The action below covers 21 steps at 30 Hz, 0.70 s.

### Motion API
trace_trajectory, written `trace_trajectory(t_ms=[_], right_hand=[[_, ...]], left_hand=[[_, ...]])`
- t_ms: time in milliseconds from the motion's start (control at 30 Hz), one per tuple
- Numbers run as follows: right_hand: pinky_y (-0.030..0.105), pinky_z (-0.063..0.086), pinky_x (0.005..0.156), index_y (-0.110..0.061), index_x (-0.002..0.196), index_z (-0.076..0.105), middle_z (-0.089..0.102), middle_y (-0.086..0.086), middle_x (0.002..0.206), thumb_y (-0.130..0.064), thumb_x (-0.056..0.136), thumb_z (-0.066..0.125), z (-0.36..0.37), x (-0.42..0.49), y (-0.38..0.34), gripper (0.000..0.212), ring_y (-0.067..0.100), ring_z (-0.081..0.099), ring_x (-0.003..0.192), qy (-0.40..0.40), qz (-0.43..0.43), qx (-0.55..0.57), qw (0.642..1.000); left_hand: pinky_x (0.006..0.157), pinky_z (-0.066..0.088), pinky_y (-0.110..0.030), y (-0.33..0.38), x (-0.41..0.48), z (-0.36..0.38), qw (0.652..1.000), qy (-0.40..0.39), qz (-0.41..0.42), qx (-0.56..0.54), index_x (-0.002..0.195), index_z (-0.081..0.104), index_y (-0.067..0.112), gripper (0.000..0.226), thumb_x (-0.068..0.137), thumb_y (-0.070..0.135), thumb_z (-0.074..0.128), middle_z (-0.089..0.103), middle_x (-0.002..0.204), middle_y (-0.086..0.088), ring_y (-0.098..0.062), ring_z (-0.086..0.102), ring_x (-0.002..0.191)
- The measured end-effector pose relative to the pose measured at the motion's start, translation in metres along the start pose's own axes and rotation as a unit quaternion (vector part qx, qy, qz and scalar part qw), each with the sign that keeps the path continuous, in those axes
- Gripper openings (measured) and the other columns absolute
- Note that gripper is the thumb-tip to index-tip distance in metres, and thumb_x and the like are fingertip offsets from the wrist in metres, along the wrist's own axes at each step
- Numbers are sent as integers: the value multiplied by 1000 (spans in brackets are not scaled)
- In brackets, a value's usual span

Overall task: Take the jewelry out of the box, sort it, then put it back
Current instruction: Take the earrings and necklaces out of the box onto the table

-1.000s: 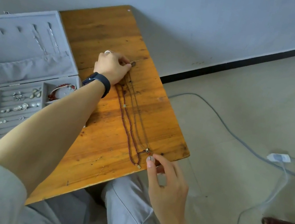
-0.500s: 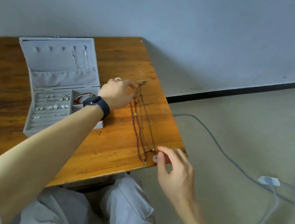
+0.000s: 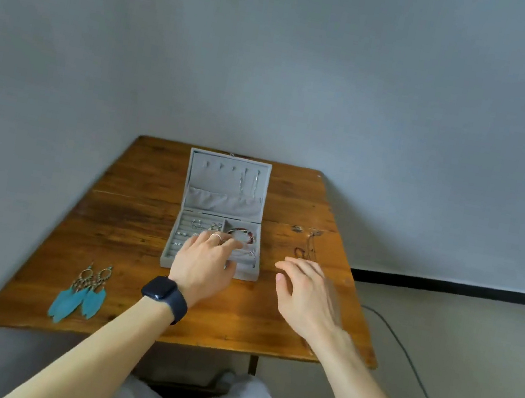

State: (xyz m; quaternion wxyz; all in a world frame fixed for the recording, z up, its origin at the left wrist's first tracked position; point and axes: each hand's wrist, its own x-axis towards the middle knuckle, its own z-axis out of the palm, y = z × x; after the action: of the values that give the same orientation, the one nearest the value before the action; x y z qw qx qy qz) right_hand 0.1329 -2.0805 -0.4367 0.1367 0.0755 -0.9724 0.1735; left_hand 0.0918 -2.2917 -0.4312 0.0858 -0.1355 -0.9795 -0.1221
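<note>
Our open left hand (image 3: 205, 260) hovers over the jewelry box (image 3: 173, 246); our open right hand (image 3: 308, 293) covers the necklaces (image 3: 307, 246) near the table (image 3: 128, 246) edge.

the box (image 3: 211, 259) is soft grey inside and out; the bracelet (image 3: 242, 234) in it has red and white beads; the feather earrings (image 3: 80, 297) are blue-green; the table (image 3: 132, 222) is orange-brown wood with dark streaks; the watch (image 3: 164, 297) is black
</note>
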Motion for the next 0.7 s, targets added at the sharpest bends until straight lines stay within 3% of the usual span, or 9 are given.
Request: trace_trajectory(t_ms=[367,700], right_hand=[[34,40,107,-27,134,60,60,-11,137,-34,102,42,-1,83,-54,37,13,45,132,-14,-92,-73,993],[30,49,94,-28,133,57,62,-9,132,-40,100,46,19,185,-60,37,17,53,120,-4,-70,-56,996]], left_hand=[[114,31,-38,-76,1,-44,997,37,-49,44,141,51,34,43,99,35,45,51,147,4,-20,38,141],[107,40,-38,-124,85,-58,994,64,-90,-18,144,45,33,45,99,37,46,46,149,3,-22,43,136]])
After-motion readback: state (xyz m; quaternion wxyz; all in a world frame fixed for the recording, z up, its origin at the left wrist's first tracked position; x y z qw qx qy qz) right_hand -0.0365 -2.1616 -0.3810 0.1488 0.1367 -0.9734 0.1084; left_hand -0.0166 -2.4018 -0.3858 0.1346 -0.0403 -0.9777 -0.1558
